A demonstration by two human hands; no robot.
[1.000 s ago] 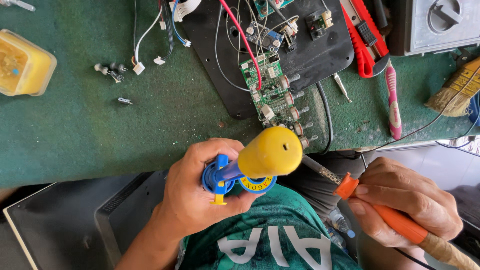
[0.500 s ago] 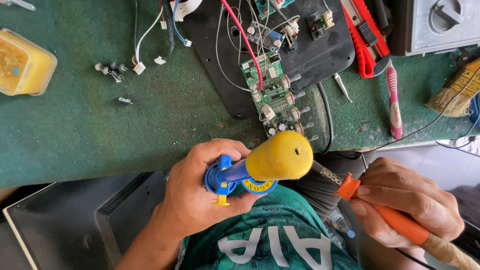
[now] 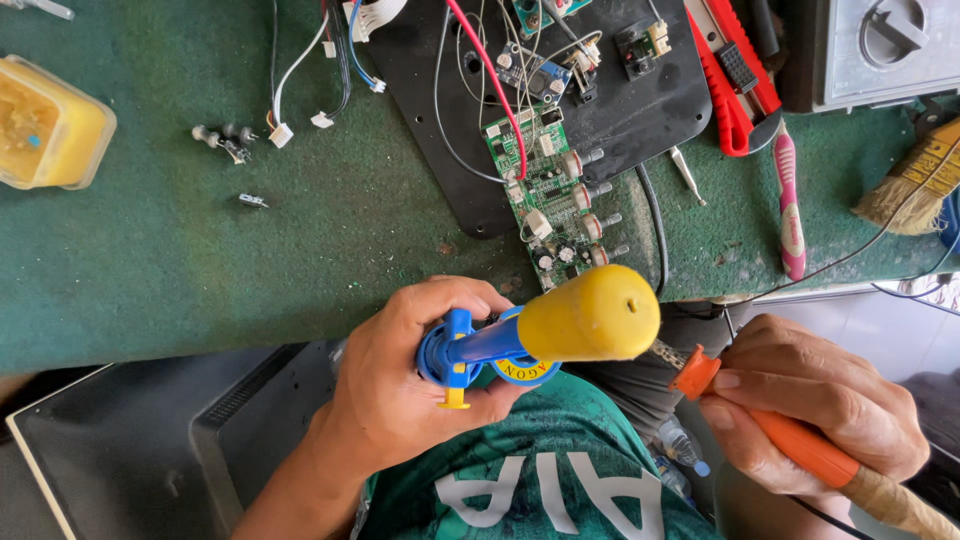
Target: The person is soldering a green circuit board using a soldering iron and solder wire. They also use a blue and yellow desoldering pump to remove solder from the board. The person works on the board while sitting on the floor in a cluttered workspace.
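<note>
Left hand [image 3: 400, 385] wraps the blue-yellow desoldering pump [image 3: 545, 335]; right hand [image 3: 815, 410] pinches the orange soldering iron [image 3: 790, 440]. Green tabletop [image 3: 200, 260] edge lies just beyond both hands.

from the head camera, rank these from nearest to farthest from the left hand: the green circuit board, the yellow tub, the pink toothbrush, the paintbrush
From the left hand:
1. Green circuit board, just above it on the mat.
2. Yellow tub, far upper left, and pink toothbrush, upper right: too close to call.
3. Paintbrush, at the far right edge.
</note>
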